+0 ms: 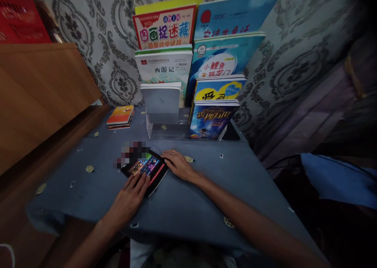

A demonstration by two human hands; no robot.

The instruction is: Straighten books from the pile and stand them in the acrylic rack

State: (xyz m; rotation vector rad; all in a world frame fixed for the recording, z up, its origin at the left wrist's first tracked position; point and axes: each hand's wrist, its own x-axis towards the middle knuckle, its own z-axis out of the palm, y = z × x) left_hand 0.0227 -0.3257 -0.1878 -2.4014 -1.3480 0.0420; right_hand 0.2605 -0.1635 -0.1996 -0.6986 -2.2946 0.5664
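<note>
A dark book (pixel 153 166) with colourful pictures on its cover lies at a slant on the blue-grey tablecloth (pixel 97 189). Its upper left part is hidden by a blurred patch. My left hand (pixel 132 193) rests on the book's near edge, fingers stretched out over the cover; the thumb is out of sight. At the book's right corner, my right hand (pixel 180 165) has its fingers closed on the edge. Just behind the book stands a clear rack (pixel 167 131) that bears several upright books.
A small stack of orange-covered books (pixel 120 115) lies at the back left. Dark blue books (pixel 210 121) fill the rack's front right. A wooden cabinet (pixel 44 99) borders the table's left side, with a red container (pixel 22 19) on top. Blue cloth (pixel 338 177) hangs at the right.
</note>
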